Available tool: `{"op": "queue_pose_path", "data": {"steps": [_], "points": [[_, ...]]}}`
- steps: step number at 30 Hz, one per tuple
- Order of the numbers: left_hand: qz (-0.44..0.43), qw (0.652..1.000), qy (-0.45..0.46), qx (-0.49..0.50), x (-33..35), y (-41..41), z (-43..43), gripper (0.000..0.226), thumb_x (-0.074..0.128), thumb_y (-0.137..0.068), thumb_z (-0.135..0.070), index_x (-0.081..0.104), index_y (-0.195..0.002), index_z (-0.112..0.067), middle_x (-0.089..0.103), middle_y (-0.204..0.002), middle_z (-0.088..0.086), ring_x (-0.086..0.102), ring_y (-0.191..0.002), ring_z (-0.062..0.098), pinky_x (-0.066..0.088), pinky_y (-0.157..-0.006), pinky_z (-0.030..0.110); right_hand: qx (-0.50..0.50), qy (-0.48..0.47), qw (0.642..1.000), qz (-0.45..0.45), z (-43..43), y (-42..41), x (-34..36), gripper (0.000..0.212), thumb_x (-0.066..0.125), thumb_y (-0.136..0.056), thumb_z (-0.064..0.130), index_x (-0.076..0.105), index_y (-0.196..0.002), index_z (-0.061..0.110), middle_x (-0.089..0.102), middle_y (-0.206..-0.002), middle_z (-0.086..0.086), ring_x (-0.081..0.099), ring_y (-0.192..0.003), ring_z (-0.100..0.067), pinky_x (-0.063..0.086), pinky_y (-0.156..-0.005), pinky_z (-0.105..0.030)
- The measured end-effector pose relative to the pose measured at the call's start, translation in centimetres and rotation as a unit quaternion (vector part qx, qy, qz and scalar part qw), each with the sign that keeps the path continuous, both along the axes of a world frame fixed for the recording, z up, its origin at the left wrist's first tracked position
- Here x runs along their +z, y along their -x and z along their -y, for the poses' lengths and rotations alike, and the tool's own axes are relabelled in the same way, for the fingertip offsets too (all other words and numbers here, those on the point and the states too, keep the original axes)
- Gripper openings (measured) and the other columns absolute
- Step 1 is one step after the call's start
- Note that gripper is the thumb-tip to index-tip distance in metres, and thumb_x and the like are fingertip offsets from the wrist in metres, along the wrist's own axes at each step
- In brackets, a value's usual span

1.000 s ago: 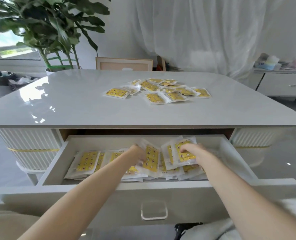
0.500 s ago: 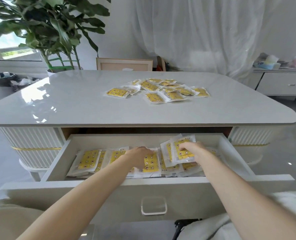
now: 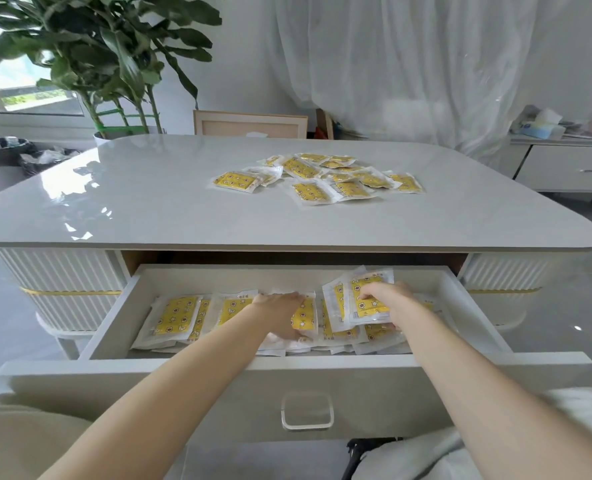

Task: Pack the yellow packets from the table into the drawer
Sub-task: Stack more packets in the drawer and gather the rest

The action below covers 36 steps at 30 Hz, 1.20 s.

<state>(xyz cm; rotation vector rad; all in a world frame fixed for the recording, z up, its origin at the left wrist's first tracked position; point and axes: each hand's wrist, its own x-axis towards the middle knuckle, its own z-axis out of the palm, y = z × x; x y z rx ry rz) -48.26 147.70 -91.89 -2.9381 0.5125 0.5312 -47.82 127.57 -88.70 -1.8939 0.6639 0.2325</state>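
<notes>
The white drawer (image 3: 114, 323) stands pulled out under the table top (image 3: 149, 202). Several yellow packets in clear wrap lie in a row inside it, one at the left end (image 3: 175, 318). My left hand (image 3: 280, 315) rests palm down on a packet (image 3: 305, 315) in the drawer's middle. My right hand (image 3: 388, 301) grips a small stack of packets (image 3: 364, 299), tilted up above the drawer's right part. A loose pile of several more yellow packets (image 3: 319, 176) lies on the table's far middle.
A clear handle (image 3: 307, 411) sits on the drawer front. A potted plant (image 3: 97, 64) stands behind the table's far left corner, a framed board (image 3: 249, 124) behind the far edge. A white sideboard (image 3: 564, 168) stands at the right.
My left hand has laid its tilted packet flat in the drawer's middle and now rests on it. The right hand's stack has sunk slightly. The camera has shifted a little.
</notes>
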Motion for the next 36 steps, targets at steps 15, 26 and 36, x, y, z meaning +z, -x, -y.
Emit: {"op": "queue_pose_path", "data": {"steps": [15, 26, 36], "points": [[-0.014, 0.909, 0.360, 0.211, 3.1, 1.3, 1.3, 0.038, 0.034, -0.101, -0.030, 0.057, -0.114, -0.002, 0.059, -0.105, 0.010, 0.055, -0.096, 0.023, 0.044, -0.083, 0.029, 0.111, -0.137, 0.982, -0.063, 0.1, 1.6, 1.7, 0.027, 0.071, -0.083, 0.013, 0.064, -0.109, 0.011, 0.072, -0.105, -0.009, 0.068, -0.096, -0.027, 0.053, -0.092, -0.043], [-0.141, 0.691, 0.596, 0.384, 3.5, 0.4, 4.1, 0.054, 0.063, -0.087, 0.000, 0.040, -0.135, 0.002, 0.056, -0.125, 0.016, 0.060, -0.097, 0.021, 0.053, -0.079, 0.028, 0.143, -0.079, 0.984, -0.066, 2.7, 1.5, 3.8, 0.040, 0.057, -0.095, 0.020, 0.050, -0.132, 0.008, 0.055, -0.134, -0.007, 0.057, -0.118, -0.027, 0.045, -0.101, -0.042], [-0.125, 0.769, 0.507, 0.369, 2.2, -1.3, 5.9, 0.054, 0.060, -0.089, 0.000, 0.034, -0.136, -0.002, 0.050, -0.086, 0.006, 0.058, -0.075, 0.016, 0.055, -0.075, 0.029, 0.057, 0.104, 0.991, -0.063, 8.5, -0.5, 0.8, 0.048, 0.048, -0.096, 0.006, 0.037, -0.142, -0.002, 0.044, -0.143, -0.018, 0.045, -0.130, -0.034, 0.040, -0.105, -0.042]]}}
